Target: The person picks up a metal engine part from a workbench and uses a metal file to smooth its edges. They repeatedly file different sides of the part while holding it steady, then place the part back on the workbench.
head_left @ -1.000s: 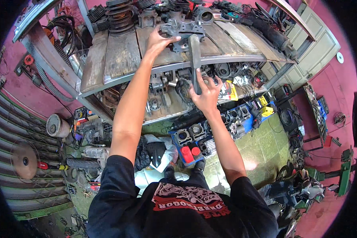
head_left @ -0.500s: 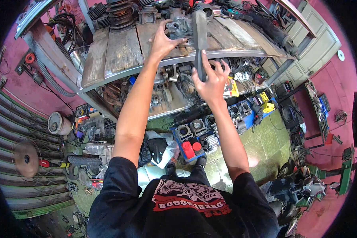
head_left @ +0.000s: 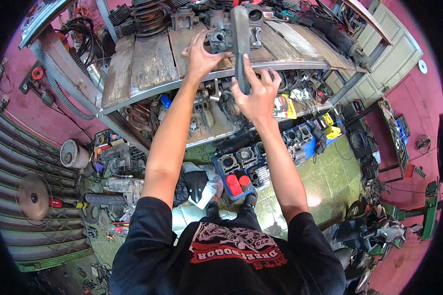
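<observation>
My right hand (head_left: 257, 93) grips the narrow lower end of a long grey paddle-shaped tool (head_left: 240, 34), its index finger stretched along the shaft. The tool's broad end points up and away over the bench. Just left of it, my left hand (head_left: 201, 61) has its fingers and thumb spread around the near left side of a grey metal engine casting (head_left: 219, 39). Whether those fingers touch the casting I cannot tell. The tool hides part of the casting, which sits on the wooden bench top (head_left: 152, 61).
Finned cylinders (head_left: 150, 19) and other castings line the back of the bench. A shelf below holds more engine parts. On the floor, a blue tray (head_left: 221, 172) carries several cylinder blocks and red bottles (head_left: 234, 184). A fan (head_left: 33, 197) stands at left.
My right hand and the grey tool have shifted slightly left and away. My left hand has moved a little, its fingers staying spread beside the casting.
</observation>
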The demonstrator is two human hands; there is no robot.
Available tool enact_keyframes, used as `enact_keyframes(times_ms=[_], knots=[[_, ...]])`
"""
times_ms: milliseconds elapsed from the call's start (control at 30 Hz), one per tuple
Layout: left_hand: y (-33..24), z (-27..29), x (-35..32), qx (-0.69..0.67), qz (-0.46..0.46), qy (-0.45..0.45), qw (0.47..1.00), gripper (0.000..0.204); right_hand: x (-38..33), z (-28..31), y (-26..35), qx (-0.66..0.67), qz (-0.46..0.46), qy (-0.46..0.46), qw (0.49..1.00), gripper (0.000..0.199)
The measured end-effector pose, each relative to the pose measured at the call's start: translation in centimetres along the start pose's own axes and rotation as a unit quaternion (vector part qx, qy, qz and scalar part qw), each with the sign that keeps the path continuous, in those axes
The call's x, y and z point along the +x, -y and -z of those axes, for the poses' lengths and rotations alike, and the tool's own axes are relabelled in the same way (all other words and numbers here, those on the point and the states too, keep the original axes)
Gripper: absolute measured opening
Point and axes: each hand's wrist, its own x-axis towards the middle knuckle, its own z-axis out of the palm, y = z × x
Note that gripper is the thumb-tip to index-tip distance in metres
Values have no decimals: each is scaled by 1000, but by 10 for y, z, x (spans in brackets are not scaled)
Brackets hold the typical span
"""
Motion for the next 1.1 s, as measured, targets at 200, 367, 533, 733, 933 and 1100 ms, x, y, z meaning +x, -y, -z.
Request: enact_keyframes(times_ms=[200,367,533,733,933,1100], knots=[[-4,2,3,-11,28,2,1000,97,-29,-1,17,50,-19,22,998,67],[-6,8,2,-30,34,13,999,86,-24,11,19,57,-7,23,998,68],[-14,10,2,-46,17,15,999,78,3,0,17,0,22,33,999,66],[-5,7,-3,-30,8,14,999,77,-37,-3,23,64,-11,45,997,68],[0,3,0,-36,13,30,999,89,10,-5,30,-8,-38,29,999,67],[11,0,1,-35,19,9,999,92,-39,-8,52,70,-9,38,997,68]])
